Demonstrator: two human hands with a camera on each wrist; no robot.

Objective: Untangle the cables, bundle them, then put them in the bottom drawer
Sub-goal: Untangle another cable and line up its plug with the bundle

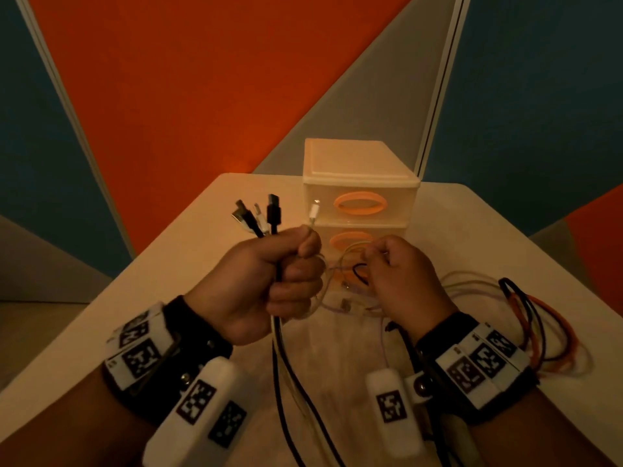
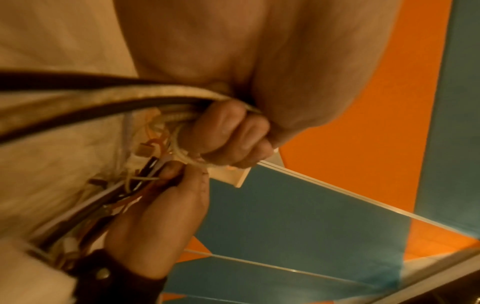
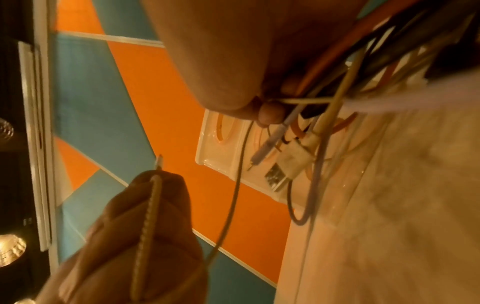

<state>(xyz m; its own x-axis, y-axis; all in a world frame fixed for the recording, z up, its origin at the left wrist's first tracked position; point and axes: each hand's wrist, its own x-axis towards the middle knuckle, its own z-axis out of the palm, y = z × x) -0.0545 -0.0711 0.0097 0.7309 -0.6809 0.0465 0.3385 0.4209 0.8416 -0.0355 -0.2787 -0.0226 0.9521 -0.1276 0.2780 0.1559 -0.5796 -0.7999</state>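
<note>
Left hand point(image 1: 269, 281): fisted round the cables point(image 1: 269, 214), plugs sticking up.
Right hand point(image 1: 401, 281): pinching loose strands above the desk point(image 1: 188, 264).

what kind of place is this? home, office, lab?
Probably a staged recording booth, not a home: orange and teal wall panels, a plain white table holding only a small drawer unit and cables.

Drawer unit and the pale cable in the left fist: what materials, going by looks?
Drawer unit: probably moulded plastic, translucent and glossy, with light passing through the drawer fronts and orange oval handles. Pale cable gripped by the left hand: looks fabric-braided, matte, with a ribbed woven texture; possibly textured rubber.
</note>
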